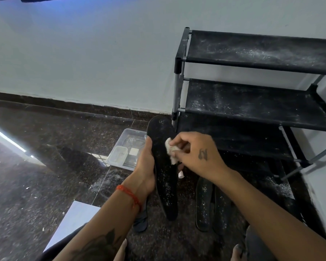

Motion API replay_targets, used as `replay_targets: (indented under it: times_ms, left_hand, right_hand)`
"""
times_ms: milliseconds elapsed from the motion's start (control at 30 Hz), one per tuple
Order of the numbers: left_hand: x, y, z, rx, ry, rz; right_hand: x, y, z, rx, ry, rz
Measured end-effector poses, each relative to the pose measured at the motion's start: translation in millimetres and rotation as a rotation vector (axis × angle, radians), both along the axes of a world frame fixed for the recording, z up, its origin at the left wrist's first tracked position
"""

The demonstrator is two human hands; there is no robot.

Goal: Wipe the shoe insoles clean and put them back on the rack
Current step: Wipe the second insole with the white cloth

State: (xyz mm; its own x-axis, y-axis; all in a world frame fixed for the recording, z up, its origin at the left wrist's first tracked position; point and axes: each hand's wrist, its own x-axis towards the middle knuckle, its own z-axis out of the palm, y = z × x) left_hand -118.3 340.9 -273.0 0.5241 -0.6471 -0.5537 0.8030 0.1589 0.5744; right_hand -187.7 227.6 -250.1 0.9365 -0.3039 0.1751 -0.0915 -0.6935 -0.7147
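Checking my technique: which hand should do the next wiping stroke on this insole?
Right. The right hand already pinches the white cloth against the insole, while the left hand grips its edge.

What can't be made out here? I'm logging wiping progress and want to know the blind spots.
- Head view: the held insole is partly covered by the left hand and the right hand with its cloth.
- The rack is cut off by the right edge.
- The dark insole under the left wrist is mostly hidden.
- Contents of the clear tub are too glary to identify.
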Motion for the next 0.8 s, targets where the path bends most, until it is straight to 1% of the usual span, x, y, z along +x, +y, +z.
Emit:
replay_targets:
  times_ms: [33,67,100,133,167,200,267,300,333,400,433,467,500,567,600,633,667,700,800]
  left_hand:
    - [1.3,0.2,-0.7,0.002,0.013,0.009]
    - [1.9,0.7,-0.7,0.013,0.024,0.024]
    - [2.2,0.8,-1.2,0.026,0.026,0.042]
    - [2.3,0.7,-1.5,0.033,0.023,0.056]
    - [2.8,0.3,-3.1,0.031,0.014,0.059]
    - [1.6,0.0,-2.2,0.03,-0.005,0.046]
    - [-1.2,-1.0,-2.0,0.035,-0.055,-0.034]
    - [-2.0,-1.6,-2.6,0.037,-0.065,-0.082]
    - [-3.2,-2.1,-2.0,0.036,-0.064,-0.12]
    - [-1.7,-2.0,-4.4,0.033,-0.029,-0.143]
    - [-0.2,-2.0,-6.0,0.031,-0.013,-0.138]
    - [1.5,-1.3,-6.7,0.03,-0.01,-0.128]
    - [3.0,-0.8,-5.9,0.023,-0.015,-0.106]
    - [4.4,-0.6,-4.3,0.01,-0.006,-0.043]
    - [4.4,-0.7,-3.3,0.01,0.001,-0.006]
    - [4.6,-0.5,-3.2,0.024,0.001,0.025]
    - [5.5,-0.5,-4.5,0.054,-0.005,0.039]
    - [6.6,-0.2,-6.0,0.07,-0.014,0.038]
    - [3.5,-0.3,-6.1,0.098,-0.076,-0.045]
  right_hand:
    - [0.5,5.8,2.5,0.15,0.039,0.089]
    - [0.5,12.5,3.8,0.256,0.086,0.169]
    - [0.7,17.7,2.5,0.303,0.112,0.217]
    - [1.1,20.5,-0.4,0.289,0.105,0.226]
    - [1.9,20.1,-3.5,0.209,0.079,0.206]
    - [2.5,17.8,-6.0,0.073,0.062,0.176]
    - [2.7,12.0,-7.7,-0.214,0.085,0.111]
    - [2.5,8.6,-7.6,-0.306,0.106,0.072]
    - [2.0,4.8,-7.5,-0.358,0.116,0.032]
    - [1.4,-3.2,-6.4,-0.375,0.091,-0.047]
    - [1.3,-5.7,-5.7,-0.324,0.063,-0.079]
    - [1.4,-5.8,-4.5,-0.21,0.034,-0.094]
    - [1.6,-3.7,-2.0,-0.039,0.026,-0.082]
    - [1.2,7.2,3.2,0.336,0.099,0.043]
    - [0.8,13.1,3.2,0.418,0.159,0.125]
    - [0.3,17.8,1.8,0.411,0.199,0.194]
    - [0.3,20.6,-1.2,0.351,0.21,0.224]
    - [0.9,20.5,-4.3,0.236,0.198,0.212]
    - [1.5,11.8,-7.3,-0.257,0.169,0.079]
